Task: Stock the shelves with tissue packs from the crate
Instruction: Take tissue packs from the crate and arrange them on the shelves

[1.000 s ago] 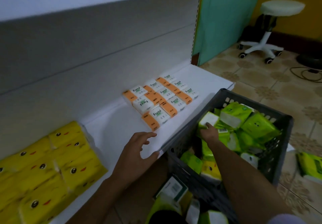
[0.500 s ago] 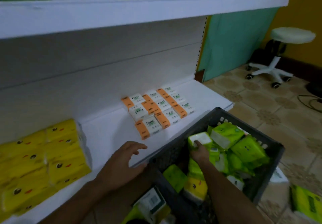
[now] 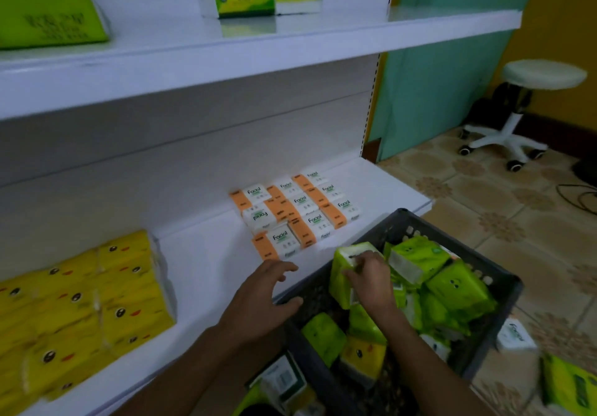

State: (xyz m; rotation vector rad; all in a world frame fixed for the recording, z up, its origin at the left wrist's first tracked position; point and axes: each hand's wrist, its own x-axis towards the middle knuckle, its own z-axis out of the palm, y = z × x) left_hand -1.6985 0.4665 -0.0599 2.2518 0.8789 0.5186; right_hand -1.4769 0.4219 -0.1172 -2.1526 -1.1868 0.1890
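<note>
A dark plastic crate (image 3: 494,273) stands on the floor at the lower right, filled with several green tissue packs (image 3: 452,289) and a yellow one (image 3: 365,356). My right hand (image 3: 371,280) grips a green pack (image 3: 344,270) at the crate's left side, lifted above the others. My left hand (image 3: 261,299) rests with spread fingers on the front edge of the white lower shelf (image 3: 206,263). Orange-and-white facial tissue packs (image 3: 294,212) lie in rows on that shelf. Yellow packs (image 3: 80,312) are stacked at its left.
The upper shelf (image 3: 226,47) carries a large green pack (image 3: 45,8) at left and green-and-white boxes (image 3: 258,1) at the back. A white stool (image 3: 523,105) stands on the tiled floor at right. Loose packs (image 3: 568,386) lie on the floor beside the crate.
My right hand has closed on a green pack and raised it above the others in the crate. The view has tilted up, bringing the upper shelf into sight. My left hand stays on the shelf edge.
</note>
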